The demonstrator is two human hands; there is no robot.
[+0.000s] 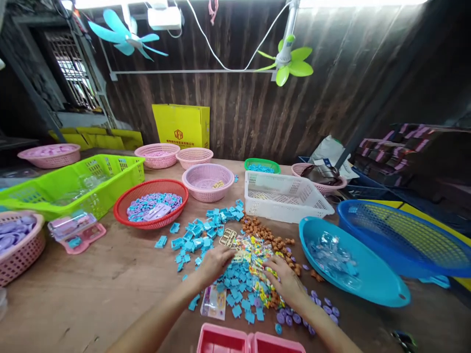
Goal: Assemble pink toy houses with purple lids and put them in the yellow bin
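Observation:
My left hand is closed, its fingertips together at a cream plastic frame of small parts. Just above it lies a second cream frame. My right hand reaches over a heap of small colourful packets, fingers apart, with nothing visibly gripped. Light-blue plastic pieces spread below and between the hands. Brown figure-like pieces lie behind the packets, and round purple pieces lie near my right wrist. A pink two-compartment tray sits at the near edge of view.
A red basket of blue and purple pieces, a lilac basket and a white crate stand behind the heap. On the right are a turquoise basin and a blue basket. Left is a lime-green crate.

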